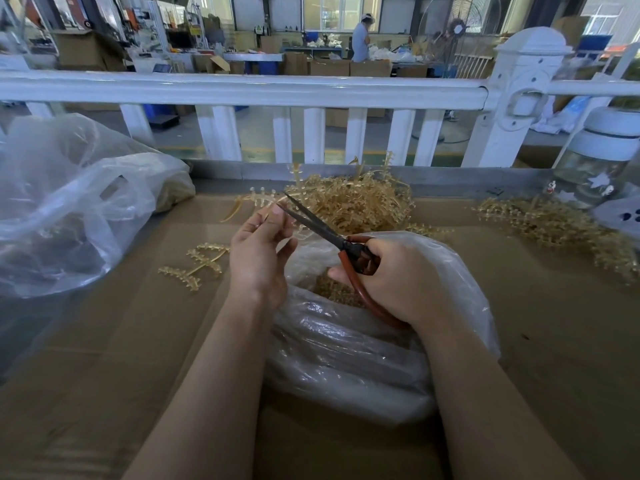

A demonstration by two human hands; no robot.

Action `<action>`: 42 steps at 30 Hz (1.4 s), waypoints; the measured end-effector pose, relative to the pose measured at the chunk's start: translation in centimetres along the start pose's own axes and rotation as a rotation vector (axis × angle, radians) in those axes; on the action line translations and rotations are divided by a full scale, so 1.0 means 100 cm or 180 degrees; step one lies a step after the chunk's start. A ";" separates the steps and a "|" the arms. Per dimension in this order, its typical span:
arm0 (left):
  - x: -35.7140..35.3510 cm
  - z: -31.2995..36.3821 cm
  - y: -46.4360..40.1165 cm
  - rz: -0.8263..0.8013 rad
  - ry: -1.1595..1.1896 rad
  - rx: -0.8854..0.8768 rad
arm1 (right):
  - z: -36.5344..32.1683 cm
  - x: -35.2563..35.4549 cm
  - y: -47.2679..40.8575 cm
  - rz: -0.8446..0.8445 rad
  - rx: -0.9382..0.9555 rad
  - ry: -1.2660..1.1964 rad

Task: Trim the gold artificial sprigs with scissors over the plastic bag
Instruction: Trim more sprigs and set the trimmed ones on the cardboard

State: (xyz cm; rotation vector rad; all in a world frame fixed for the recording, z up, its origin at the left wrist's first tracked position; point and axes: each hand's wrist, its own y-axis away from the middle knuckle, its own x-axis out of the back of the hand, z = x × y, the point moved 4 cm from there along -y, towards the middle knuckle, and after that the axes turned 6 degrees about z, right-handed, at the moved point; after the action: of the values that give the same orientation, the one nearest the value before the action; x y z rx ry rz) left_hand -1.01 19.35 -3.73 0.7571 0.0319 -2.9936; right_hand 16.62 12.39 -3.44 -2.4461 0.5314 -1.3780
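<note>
Trimmings (337, 291) inside plastic bag (363, 358), beneath scissors (332, 237) and sprig (259, 199).

White railing (242, 90) borders a cardboard-covered tabletop (104, 375); beyond, workshop floor (256, 133), cardboard boxes (329, 67), bright windows (332, 10), possibly a fan (459, 27).

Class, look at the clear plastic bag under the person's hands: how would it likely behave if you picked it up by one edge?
The plastic bag would probably sag and fold, since its thin film is already crumpled and creased. It likely feels light for its size, holding only small gold trimmings. Its glossy surface may be slippery, and lifting one edge could spill them.
</note>
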 end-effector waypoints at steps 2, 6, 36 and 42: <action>0.000 0.000 -0.001 -0.0107 -0.0017 0.0012 | 0.000 0.000 0.001 0.0021 -0.0023 0.0053; -0.006 0.000 0.000 -0.0540 -0.0057 0.0044 | 0.000 0.001 -0.001 0.0057 -0.0116 -0.0028; -0.009 -0.001 0.006 -0.0359 -0.0390 -0.0121 | 0.004 -0.004 -0.008 0.0570 0.0012 0.0542; -0.009 -0.001 0.005 -0.0312 -0.0421 -0.0149 | 0.000 -0.001 -0.006 0.0718 0.0146 0.0578</action>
State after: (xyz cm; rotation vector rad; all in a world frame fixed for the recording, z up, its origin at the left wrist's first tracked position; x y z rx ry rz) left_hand -0.15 18.92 -3.39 0.5679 0.1367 -3.1160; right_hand 16.68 12.95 -3.33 -2.1599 0.7821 -1.5048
